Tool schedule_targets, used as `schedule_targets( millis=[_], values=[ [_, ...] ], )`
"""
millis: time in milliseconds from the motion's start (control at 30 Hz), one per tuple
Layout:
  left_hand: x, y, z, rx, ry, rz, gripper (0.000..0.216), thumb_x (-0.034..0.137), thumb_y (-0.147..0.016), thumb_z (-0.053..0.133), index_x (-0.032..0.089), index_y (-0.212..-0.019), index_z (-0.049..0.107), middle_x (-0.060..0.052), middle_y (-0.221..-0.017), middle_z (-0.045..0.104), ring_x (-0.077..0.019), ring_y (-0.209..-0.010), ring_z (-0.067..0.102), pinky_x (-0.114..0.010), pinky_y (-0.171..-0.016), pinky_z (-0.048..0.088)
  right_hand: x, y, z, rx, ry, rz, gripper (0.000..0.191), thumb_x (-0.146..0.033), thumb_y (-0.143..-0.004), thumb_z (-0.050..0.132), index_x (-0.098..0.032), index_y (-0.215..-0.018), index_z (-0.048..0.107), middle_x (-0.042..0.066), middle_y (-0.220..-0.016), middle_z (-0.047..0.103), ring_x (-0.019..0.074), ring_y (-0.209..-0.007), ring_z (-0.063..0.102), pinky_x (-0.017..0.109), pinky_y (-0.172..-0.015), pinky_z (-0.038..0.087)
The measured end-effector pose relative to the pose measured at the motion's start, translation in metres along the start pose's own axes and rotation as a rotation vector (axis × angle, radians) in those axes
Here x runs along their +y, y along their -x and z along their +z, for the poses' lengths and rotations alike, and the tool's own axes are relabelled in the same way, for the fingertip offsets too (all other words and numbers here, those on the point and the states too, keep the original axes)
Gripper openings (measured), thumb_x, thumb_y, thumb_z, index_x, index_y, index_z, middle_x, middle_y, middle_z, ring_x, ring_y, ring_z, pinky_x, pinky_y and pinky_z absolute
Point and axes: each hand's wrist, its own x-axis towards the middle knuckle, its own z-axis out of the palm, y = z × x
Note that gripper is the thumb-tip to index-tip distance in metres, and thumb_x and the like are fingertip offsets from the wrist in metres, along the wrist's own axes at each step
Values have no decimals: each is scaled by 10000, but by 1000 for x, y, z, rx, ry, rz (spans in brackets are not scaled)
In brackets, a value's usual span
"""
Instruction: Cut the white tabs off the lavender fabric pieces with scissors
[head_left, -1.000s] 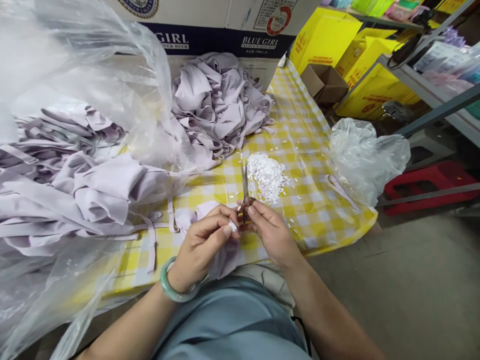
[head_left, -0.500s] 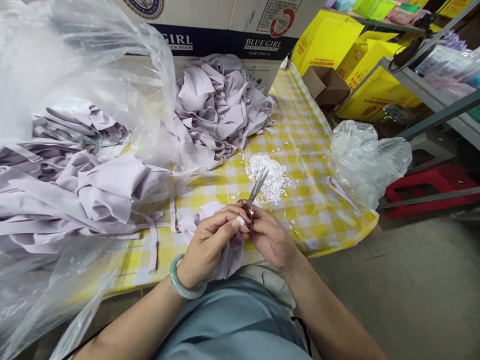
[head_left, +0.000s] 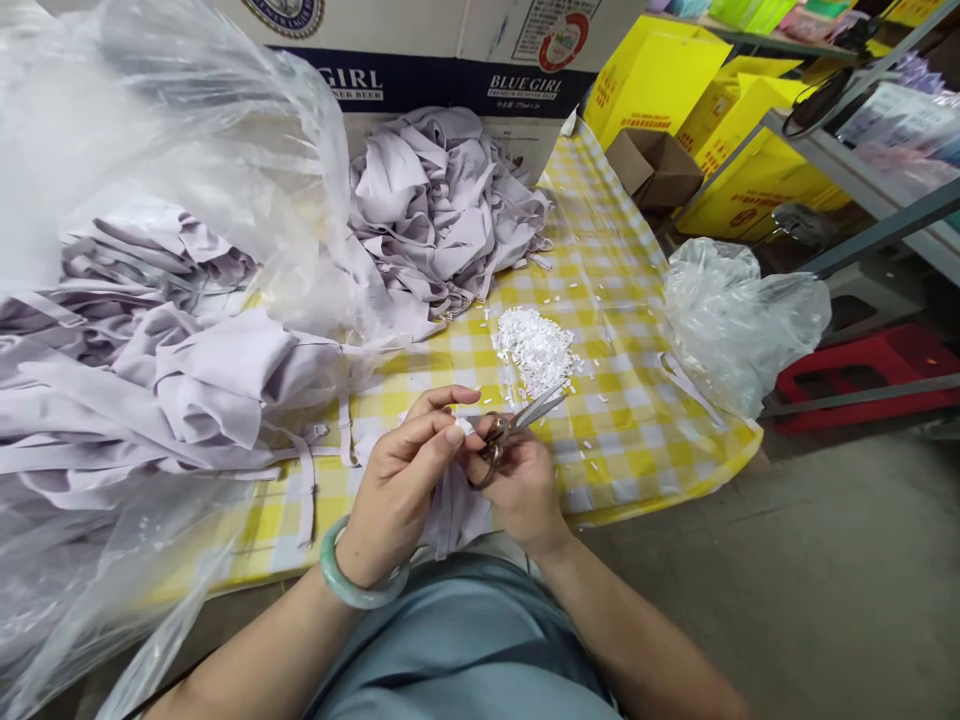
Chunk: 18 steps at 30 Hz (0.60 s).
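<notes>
My left hand (head_left: 401,480), with a green bangle at the wrist, pinches a pale lilac cloth piece (head_left: 455,515) between thumb and fingers. A small white tip of it shows at the thumb. Close beside it, my right hand (head_left: 527,500) is closed around a pair of scissors (head_left: 540,407). The handles lie by the left fingertips and the blades point up and right, away from the cloth. Just beyond the blades lies a heap of tiny white cut bits (head_left: 534,345). The lower cloth hangs below my hands at the table edge.
A heap of lilac garments (head_left: 442,200) stands at the back against a cardboard box (head_left: 420,50). More lilac garments (head_left: 187,370) lie at left under clear plastic (head_left: 225,130). A crumpled plastic bag (head_left: 742,320) sits at the right edge of the checked tablecloth (head_left: 622,400).
The scissors have swung clockwise, so their blades now point more to the right. My right hand has shifted left and turned, and my left index finger has lifted and straightened.
</notes>
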Motion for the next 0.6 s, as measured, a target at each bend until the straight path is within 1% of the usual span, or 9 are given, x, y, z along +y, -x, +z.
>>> schedule_targets(
  millis=[67, 133, 167, 233, 300, 367, 433, 533, 600],
  values=[
    [0, 0, 0, 12, -3, -9, 238, 270, -946, 591, 180, -779, 736, -77, -1150, 601, -208, -1160, 542, -268, -966, 445, 4, 3, 3, 0, -6, 65, 267, -315, -688, 800, -212, -790, 575, -46, -702, 573, 115, -621, 525, 247, -629, 465],
    [-1, -1, 1, 22, 19, -42, 246, 278, -952, 576, 171, -775, 709, -64, -1092, 581, -157, -945, 580, -239, -821, 483, 7, 7, 2, -37, 10, 100, 262, -339, -710, 780, -216, -810, 571, -39, -714, 577, 123, -622, 524, 256, -621, 455],
    [-1, -1, 2, 31, 31, -63, 250, 289, -954, 570, 166, -775, 693, -57, -1055, 567, -129, -824, 562, -226, -729, 483, 7, 8, -1, -53, 45, 92, 247, -355, -734, 760, -218, -826, 577, -28, -740, 592, 133, -646, 539, 266, -637, 458],
    [0, 0, 2, 48, 26, -84, 254, 315, -950, 570, 156, -776, 665, -49, -1013, 535, -87, -655, 476, -208, -577, 439, 4, 8, -10, -62, 216, 19, 235, -380, -757, 743, -218, -831, 590, -3, -795, 611, 160, -717, 564, 292, -691, 463],
    [1, 1, 3, 52, -10, -81, 256, 330, -944, 574, 154, -773, 647, -47, -1039, 504, -65, -599, 422, -199, -509, 401, -3, 6, -22, -66, 476, -93, 273, -416, -736, 764, -211, -805, 598, 19, -809, 606, 189, -780, 560, 321, -733, 453],
    [2, 3, 3, 42, -47, -70, 250, 327, -947, 569, 162, -773, 640, -42, -1101, 473, -59, -601, 409, -194, -492, 388, -12, 5, -34, -76, 715, -206, 370, -482, -674, 803, -202, -791, 590, 27, -773, 592, 210, -788, 527, 340, -730, 429],
    [3, 4, 4, 31, -90, -47, 255, 312, -958, 554, 174, -760, 635, -42, -1121, 462, -89, -702, 458, -192, -539, 408, -21, 4, -43, -117, 870, -292, 440, -550, -648, 802, -199, -769, 567, 24, -725, 583, 211, -767, 496, 346, -716, 400],
    [3, 5, 5, 12, -155, 13, 278, 289, -971, 530, 182, -731, 622, -58, -1091, 472, -161, -955, 478, -200, -664, 435, -30, 6, -49, -151, 1001, -389, 462, -585, -680, 763, -204, -671, 502, 4, -642, 550, 186, -701, 470, 340, -698, 353],
    [2, 5, 6, -9, -162, 24, 284, 279, -978, 513, 183, -729, 611, -61, -1086, 465, -175, -1005, 458, -204, -673, 427, -34, 8, -50, -159, 1040, -430, 464, -579, -708, 738, -205, -626, 475, -6, -596, 531, 171, -662, 465, 337, -689, 332]
  ],
)
